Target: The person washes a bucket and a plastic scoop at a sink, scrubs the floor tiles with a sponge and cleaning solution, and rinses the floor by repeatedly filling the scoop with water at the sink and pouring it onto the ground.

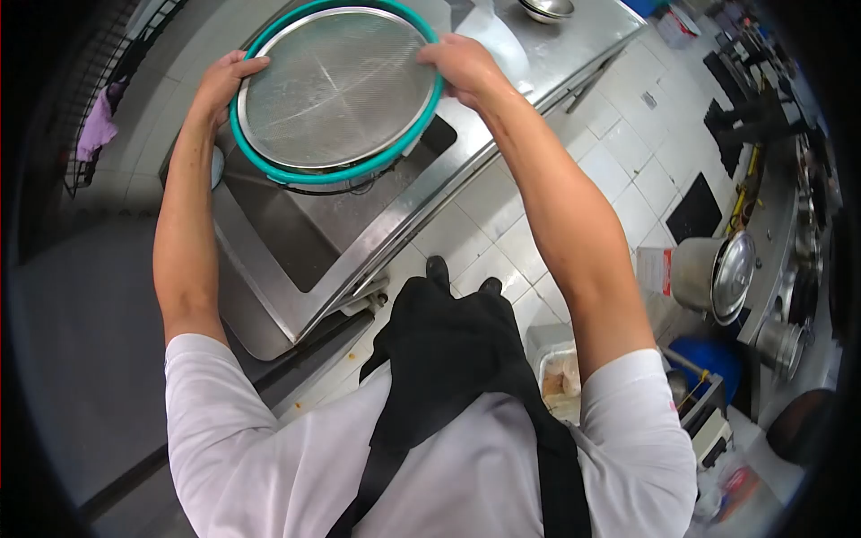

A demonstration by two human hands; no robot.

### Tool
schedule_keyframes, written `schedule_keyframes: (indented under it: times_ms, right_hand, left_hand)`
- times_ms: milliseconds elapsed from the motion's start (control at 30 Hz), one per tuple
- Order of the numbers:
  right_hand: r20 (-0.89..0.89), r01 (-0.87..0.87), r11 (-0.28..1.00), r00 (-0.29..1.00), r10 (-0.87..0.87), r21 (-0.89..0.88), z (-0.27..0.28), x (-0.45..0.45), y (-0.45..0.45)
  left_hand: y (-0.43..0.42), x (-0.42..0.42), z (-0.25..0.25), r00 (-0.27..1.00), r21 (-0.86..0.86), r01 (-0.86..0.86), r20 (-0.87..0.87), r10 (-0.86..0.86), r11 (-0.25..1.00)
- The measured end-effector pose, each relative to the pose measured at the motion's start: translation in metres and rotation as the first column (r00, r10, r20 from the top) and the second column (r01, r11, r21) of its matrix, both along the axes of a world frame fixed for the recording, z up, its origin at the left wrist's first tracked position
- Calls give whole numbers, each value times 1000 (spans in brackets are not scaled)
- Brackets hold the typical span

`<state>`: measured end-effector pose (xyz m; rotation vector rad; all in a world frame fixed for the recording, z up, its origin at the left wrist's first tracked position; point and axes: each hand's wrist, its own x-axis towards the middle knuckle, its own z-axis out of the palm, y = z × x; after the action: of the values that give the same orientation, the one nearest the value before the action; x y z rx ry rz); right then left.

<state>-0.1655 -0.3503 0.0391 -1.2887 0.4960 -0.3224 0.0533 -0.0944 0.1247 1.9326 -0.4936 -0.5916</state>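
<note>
A round metal mesh sieve (339, 112) is held over the sink, its flat mesh facing up at me. It sits within a teal rim (300, 175) that looks like the edge of a basin, whose underside is mostly hidden. My left hand (224, 85) is closed on the left edge, with its thumb laid over the sieve's border. On the opposite edge my right hand (465, 70) is closed too, thumb on top and fingers partly hidden. Below lies the stainless steel sink (282, 238), its basin partly covered by the sieve.
Metal bowls (549, 9) stand on the steel counter (574, 40) at upper right. A wire rack with a purple cloth (97, 127) is at left. A large lidded pot (708, 273) stands at right, and a white bin (558, 368) sits on the tiled floor beside me.
</note>
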Motion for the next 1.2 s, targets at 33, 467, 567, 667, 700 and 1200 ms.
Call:
schedule_keyframes:
  times_ms: [33, 467, 567, 667, 700, 1200]
  right_hand:
    - [-6, 2, 1000, 1000, -2, -18, 4, -4, 0]
    - [-58, -8, 984, 998, -3, -176, 23, -18, -14]
    - [118, -92, 996, 989, 90, 15, 33, -5, -13]
    - [152, -157, 987, 977, 151, 24, 56, 10, 1]
    - [159, -180, 983, 972, 173, 30, 59, 13, 4]
    - [-305, -150, 880, 952, 6, -450, 129, -64, -38]
  left_hand:
    - [1, -4, 2, 999, 13, -1, 45, 1, 1000]
    - [0, -26, -10, 995, -15, -60, 76, 61, 998]
    - [11, 0, -32, 992, -100, -108, -83, 100, 989]
    - [24, 10, -53, 955, -209, -195, -265, 136, 958]
    - [27, 10, -63, 930, -235, -234, -337, 146, 943]
    - [-14, -80, 39, 996, -341, 31, 88, 0, 940]
